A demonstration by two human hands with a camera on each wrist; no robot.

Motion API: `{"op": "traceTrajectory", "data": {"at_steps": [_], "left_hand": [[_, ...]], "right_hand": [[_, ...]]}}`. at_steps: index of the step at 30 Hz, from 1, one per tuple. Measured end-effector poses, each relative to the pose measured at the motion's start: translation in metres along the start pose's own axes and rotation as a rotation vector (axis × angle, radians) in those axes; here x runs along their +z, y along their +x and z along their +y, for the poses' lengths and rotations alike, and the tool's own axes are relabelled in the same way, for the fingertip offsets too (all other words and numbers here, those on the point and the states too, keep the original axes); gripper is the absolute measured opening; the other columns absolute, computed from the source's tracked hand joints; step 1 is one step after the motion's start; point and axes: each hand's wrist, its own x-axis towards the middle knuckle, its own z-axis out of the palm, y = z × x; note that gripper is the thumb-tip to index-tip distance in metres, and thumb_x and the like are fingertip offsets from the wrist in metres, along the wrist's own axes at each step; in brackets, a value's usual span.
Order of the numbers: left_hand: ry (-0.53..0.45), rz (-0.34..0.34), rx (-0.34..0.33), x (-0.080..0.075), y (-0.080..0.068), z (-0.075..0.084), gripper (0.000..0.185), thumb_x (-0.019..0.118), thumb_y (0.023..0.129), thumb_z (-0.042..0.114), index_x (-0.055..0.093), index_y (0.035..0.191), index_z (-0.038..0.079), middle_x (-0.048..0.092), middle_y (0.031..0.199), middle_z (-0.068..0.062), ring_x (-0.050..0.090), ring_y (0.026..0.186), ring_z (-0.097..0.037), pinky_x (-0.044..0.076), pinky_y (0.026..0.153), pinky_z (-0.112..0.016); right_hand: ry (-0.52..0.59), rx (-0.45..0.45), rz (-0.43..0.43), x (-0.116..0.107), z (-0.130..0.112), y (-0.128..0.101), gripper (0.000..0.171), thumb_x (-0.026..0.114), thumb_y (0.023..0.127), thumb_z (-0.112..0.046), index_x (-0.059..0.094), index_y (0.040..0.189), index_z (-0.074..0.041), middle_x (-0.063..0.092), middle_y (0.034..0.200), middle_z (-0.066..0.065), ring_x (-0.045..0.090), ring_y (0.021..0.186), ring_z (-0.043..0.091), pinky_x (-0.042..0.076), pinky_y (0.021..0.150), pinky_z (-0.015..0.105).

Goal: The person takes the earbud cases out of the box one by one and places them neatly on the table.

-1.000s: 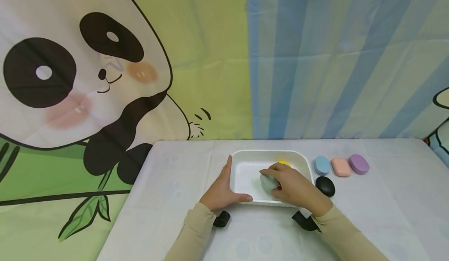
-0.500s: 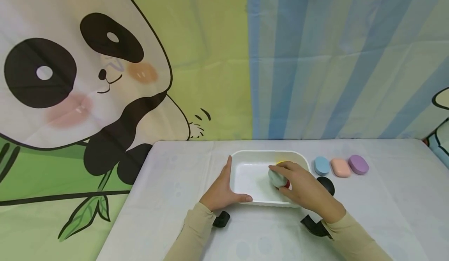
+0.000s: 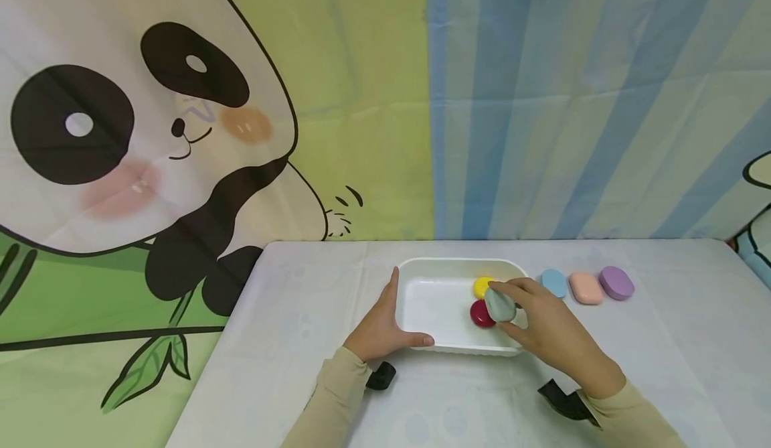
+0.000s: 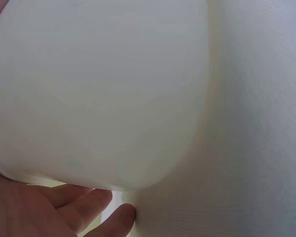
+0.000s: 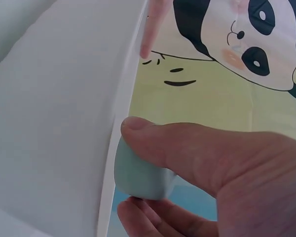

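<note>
Viewing panda curtain [image 3: 343,93], white tray [image 3: 424,304] and pinched green piece [image 3: 500,305]

From my remote seat, the panda curtain fills the head view's upper part. Beneath it spreads the worktop [image 3: 693,367], the white tray lying near the middle of its far edge. I see the left hand [image 3: 379,331] spanning the tray's near left corner, fingers and thumb apart. The right hand [image 3: 545,324] has thumb and fingers clamped on the green piece, over the tray's right half. Toward the worktop's far right corner sit a purple piece [image 3: 616,282], a peach piece [image 3: 585,288] and a blue piece [image 3: 553,282]. In the tray, the green piece overlaps a red piece [image 3: 480,314]; I cannot tell whether they touch. Just beyond lies a yellow piece [image 3: 481,286].
</note>
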Motion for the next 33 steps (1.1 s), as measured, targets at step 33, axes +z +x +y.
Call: {"op": "traceTrajectory", "data": {"at_steps": [33], "left_hand": [[-0.015, -0.01, 0.012, 0.001, 0.002, -0.002, 0.144, 0.092, 0.065, 0.053, -0.009, 0.162, 0.018, 0.023, 0.163, -0.01, 0.041, 0.134, -0.026, 0.034, 0.112, -0.052]], "right_hand": [[-0.104, 0.059, 0.167, -0.025, 0.046, -0.046, 0.072, 0.091, 0.067, -0.003, 0.061, 0.132, -0.005, 0.057, 0.12, 0.023, 0.063, 0.084, 0.031, 0.053, 0.063, 0.046]]}}
